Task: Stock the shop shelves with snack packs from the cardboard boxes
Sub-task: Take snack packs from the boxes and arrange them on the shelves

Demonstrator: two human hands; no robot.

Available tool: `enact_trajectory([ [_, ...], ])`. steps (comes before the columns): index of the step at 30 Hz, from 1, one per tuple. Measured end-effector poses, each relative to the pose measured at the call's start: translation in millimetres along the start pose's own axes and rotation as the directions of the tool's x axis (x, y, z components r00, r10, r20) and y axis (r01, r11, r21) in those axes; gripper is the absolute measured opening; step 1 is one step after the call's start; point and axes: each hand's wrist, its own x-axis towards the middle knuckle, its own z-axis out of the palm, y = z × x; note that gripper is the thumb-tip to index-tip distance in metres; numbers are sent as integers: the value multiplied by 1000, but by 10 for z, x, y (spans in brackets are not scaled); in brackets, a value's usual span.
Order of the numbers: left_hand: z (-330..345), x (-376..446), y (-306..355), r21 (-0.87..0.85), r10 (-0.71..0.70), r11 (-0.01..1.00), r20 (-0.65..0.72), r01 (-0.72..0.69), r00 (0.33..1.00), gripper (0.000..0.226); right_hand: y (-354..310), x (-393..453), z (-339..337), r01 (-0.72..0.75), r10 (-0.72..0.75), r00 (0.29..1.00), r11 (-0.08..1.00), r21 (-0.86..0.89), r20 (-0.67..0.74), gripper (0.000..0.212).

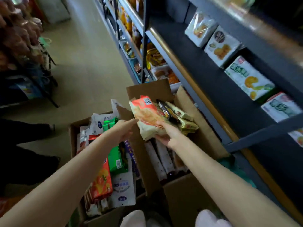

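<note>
Snack pack (147, 118), orange-and-cream, at centre frame above the right-hand cardboard box (185, 192); gripped at its lower end by right hand (165, 133), thumb over the front, fingers curled beneath. Left hand (124, 128) with fingers extended, tips at the pack's left edge, holding nothing; cannot tell whether touching or just short. Probably lift-out stage, shelving not yet begun. Best to steady with the left under the sagging far end, keep the pack flat, avoid squeezing (looks like crisp biscuits, likely to crush), then swing right and up to the dark shelf (205, 66) and slot it face-out beside the row of packs (249, 77) along the upper right. Plenty of bare shelf toward the front edge, so placement looks easy. Underneath the held pack, more packets (185, 120), green-gold and dark, heaped loosely; could be dragged out or tipped on lifting. Raised box flap (150, 90) just behind, another flap (188, 102) to the right between box and shelving; likely to snag the pack on a low swing, so lift clear first. Left-hand cardboard box (73, 128) at lower centre-left, full of green, red and white packs. Dark shelf upright (262, 130) crossing at right, worth avoiding. Another person's dark-clad legs (24, 145) at left edge. Tiled floor (85, 63) of the aisle beyond. Frame somewhat blurred.
</note>
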Motion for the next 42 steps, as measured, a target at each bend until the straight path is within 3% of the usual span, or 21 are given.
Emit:
enact_trajectory([
  [3, 67, -238, 413, -109, 90, 991, 147, -74, 985, 44, -382, -682, -92, 183, -178, 980, 981, -58, 86, 15],
  [5, 152, -493, 747, -210, 201, 966, 256, -148, 946, 35, -640, -1203, -215, 341, -329, 935, 936, -81, 129, 8],
  [7, 290, -830, 1060, -286, 299, 937, 350, -202, 888, 30, -856, -1702, -385, 501, -481, 862, 856, -127, 161, 10],
  [9, 469, -1186, 1336, -312, 418, 898, 394, -309, 818, 29, -1052, -2123, -576, 631, -617, 773, 721, -286, 151, 20],
  [11, 650, -1515, 1512, -282, 568, 823, 410, -493, 714, 31, -1231, -2510, -738, 667, -737, 668, 529, -524, 106, 38],
  [13, 831, -1833, 1621, -264, 665, 738, 444, -621, 601, 41, -1359, -2893, -852, 671, -820, 565, 393, -628, 90, 44],
  [15, 939, -2104, 1693, -275, 733, 650, 470, -708, 491, 35, -1413, -3190, -930, 713, -865, 494, 348, -609, 85, 49],
  [19, 1069, -2475, 1834, -232, 738, 521, 607, -821, 297, 61, -1428, -3527, -1150, 765, -920, 390, 298, -572, 42, 54],
  [24, 1317, -2827, 2035, -263, 742, 392, 656, -882, 134, 38, -1485, -3857, -1457, 831, -934, 357, 319, -456, -2, 50],
  [26, 1423, -3005, 2177, -296, 755, 329, 653, -897, 61, 35, -1587, -4062, -1557, 857, -957, 288, 276, -436, -40, 66],
  [27, 1488, -3102, 2264, -303, 764, 292, 645, -907, 31, 35, -1632, -4201, -1583, 863, -968, 246, 246, -442, -58, 84],
  [29, 1633, -3355, 2440, -297, 785, 182, 619, -937, -44, 39, -1767, -4493, -1663, 845, -988, 129, 156, -512, -89, 120],
  [30, 1706, -3494, 2522, -291, 800, 113, 594, -950, -87, 40, -1836, -4648, -1713, 820, -994, 51, 99, -564, -102, 123],
  [34, 1978, -3955, 2781, -204, 863, -147, 452, -968, -226, 31, -2095, -5287, -1974, 637, -938, -319, -106, -763, -136, 82],
  [36, 2106, -4056, 2872, -158, 849, -229, 451, -960, -277, 27, -2223, -5520, -2139, 473, -883, -462, -166, -865, -83, 71],
  [39, 2335, -4123, 2962, -81, 815, -328, 480, -941, -325, 29, -2420, -5653, -2440, 254, -858, -513, -133, -958, -17, 65],
  [42, 2566, -4179, 3066, -34, 783, -410, 500, -911, -371, 31, -2643, -5600, -2746, 165, -892, -452, -117, -979, 30, 66],
])
